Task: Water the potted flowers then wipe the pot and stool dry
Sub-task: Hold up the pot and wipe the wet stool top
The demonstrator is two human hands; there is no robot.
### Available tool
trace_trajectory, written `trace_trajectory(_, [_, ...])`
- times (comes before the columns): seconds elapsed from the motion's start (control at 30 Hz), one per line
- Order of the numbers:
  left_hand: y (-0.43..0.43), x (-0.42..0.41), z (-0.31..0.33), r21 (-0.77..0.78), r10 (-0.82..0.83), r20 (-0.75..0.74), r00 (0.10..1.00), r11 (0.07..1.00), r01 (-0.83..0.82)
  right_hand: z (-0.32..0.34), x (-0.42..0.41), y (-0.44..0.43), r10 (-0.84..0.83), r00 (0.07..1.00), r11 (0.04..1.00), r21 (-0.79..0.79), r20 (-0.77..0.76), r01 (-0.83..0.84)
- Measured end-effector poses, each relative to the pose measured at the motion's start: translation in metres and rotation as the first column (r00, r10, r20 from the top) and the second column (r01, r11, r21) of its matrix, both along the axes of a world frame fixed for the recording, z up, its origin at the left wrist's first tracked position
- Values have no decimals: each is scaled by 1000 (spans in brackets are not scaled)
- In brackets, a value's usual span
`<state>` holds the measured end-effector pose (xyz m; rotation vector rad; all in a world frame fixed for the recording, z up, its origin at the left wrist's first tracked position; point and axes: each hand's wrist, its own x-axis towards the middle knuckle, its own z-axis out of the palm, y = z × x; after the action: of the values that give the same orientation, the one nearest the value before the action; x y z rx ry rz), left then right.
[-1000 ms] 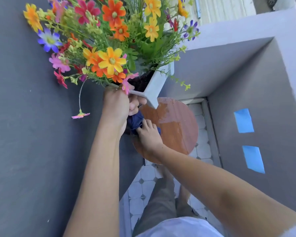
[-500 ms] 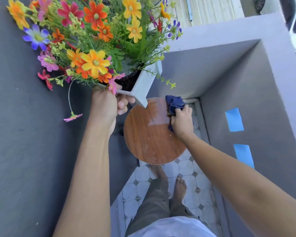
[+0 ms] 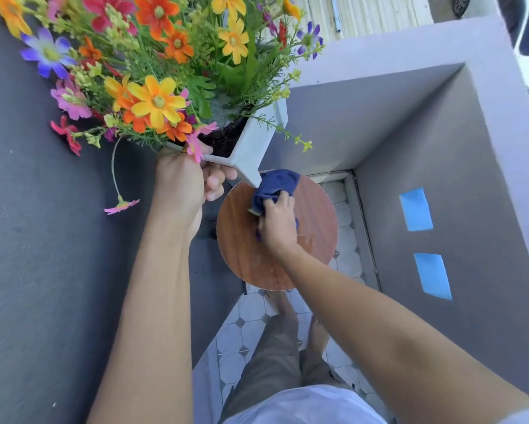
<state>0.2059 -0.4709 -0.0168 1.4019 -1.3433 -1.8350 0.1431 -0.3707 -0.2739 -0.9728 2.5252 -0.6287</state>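
A square white pot (image 3: 251,148) full of bright flowers (image 3: 156,99) is held up in the air, off the stool, by my left hand (image 3: 183,185), which grips its near side. Below it stands a round wooden stool (image 3: 315,240). My right hand (image 3: 280,224) presses a dark blue cloth (image 3: 277,185) against the stool top, near its far middle. The pot's lower corner hangs just above the cloth. The lower part of the pot is hidden behind my left hand.
Grey walls close in on the left (image 3: 43,240), the far side and the right, where two blue tape patches (image 3: 416,209) are stuck. The floor has white tiles (image 3: 241,332). My legs and bare feet (image 3: 287,304) stand just in front of the stool.
My right hand has swept the cloth across the stool top, from its left edge to the far right edge and now back toward the far middle. The pot stays lifted in my left hand.
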Motion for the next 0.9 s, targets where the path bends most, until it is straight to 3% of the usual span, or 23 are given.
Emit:
trace_trajectory(0.23, [0, 3, -4, -4, -27, 17, 999, 1000, 27, -9, 86, 20, 175, 982, 984, -56, 70, -171])
trace_trajectory(0.43, [1, 4, -2, 9, -23, 21, 1000, 1000, 23, -4, 81, 63, 233, 971, 970, -88, 62, -227])
trace_trajectory(0.57, [2, 5, -2, -3, -28, 41, 999, 1000, 28, -6, 40, 97, 67, 997, 995, -81, 41, -64])
trace_trajectory(0.73, [3, 5, -3, 3, -23, 36, 999, 1000, 23, -8, -25, 131, -378, 925, 924, -44, 31, 379])
trace_trajectory(0.9, [5, 2, -2, 5, -28, 25, 999, 1000, 28, -4, -36, 121, -390, 921, 920, -25, 1, 390])
